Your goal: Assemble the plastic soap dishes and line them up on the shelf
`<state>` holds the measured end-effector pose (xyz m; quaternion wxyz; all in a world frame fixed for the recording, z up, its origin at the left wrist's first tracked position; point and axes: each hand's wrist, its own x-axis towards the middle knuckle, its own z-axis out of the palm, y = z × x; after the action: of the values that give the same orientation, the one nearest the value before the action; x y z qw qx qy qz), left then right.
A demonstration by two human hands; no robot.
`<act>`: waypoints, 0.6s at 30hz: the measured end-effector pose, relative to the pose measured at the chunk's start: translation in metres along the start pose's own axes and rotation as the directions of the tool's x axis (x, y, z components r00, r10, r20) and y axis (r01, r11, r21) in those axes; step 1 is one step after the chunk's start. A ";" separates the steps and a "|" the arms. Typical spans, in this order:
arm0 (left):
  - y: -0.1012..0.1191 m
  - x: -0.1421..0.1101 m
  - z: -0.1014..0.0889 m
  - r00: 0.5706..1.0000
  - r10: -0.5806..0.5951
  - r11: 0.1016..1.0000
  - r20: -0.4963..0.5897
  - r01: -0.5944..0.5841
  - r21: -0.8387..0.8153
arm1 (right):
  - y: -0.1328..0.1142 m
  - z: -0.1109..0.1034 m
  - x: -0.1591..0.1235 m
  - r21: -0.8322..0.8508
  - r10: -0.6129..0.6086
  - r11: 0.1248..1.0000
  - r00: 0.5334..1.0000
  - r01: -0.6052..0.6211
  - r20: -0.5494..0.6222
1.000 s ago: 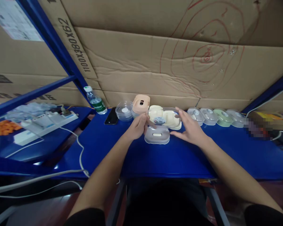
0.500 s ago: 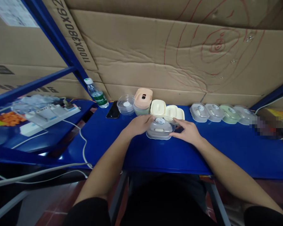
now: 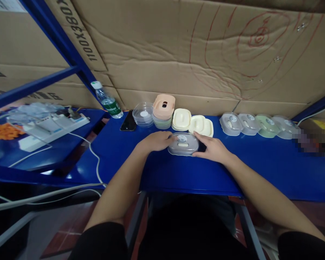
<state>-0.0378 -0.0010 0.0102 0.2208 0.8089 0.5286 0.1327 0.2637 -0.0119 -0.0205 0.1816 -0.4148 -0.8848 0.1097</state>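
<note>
A small plastic box with a clear lid point(image 3: 183, 145) sits on the blue table in front of me, a round label on its lid. At its left side, my left hand point(image 3: 157, 141) grips the edge, with its fingertips over the far left corner. My right hand point(image 3: 212, 147) holds the right side, thumb at the near corner and fingers at the far one. Just behind the box stand a cream lid-like piece point(image 3: 181, 119) and a cream divided tray point(image 3: 201, 125). The undersides of both hands are hidden.
Peach and green pieces point(image 3: 164, 108) are stacked beside clear round lids point(image 3: 143, 115). A phone point(image 3: 128, 122) and water bottle point(image 3: 109, 103) stand left. Several lidded boxes point(image 3: 231, 124) line the back right. A power strip point(image 3: 54, 130) and a white cable point(image 3: 95, 159) lie left.
The clear lid, raised above the box before, now sits down on it. Both hands have lowered with it and stay at its two sides. The camera view has shifted slightly.
</note>
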 end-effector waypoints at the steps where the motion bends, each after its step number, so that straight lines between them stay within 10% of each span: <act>1: 0.001 0.000 0.000 1.000 -0.008 1.000 0.026 0.008 0.006 | 0.000 0.000 0.000 0.005 -0.021 1.000 1.000 0.021 0.011; 18: 0.005 0.003 0.004 0.998 -0.055 0.995 0.022 0.054 0.079 | 0.004 0.000 0.001 0.055 0.028 0.998 0.999 -0.026 -0.036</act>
<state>-0.0308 -0.0008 0.0089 0.1986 0.8037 0.5526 0.0961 0.2661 -0.0085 -0.0214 0.2077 -0.4237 -0.8723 0.1286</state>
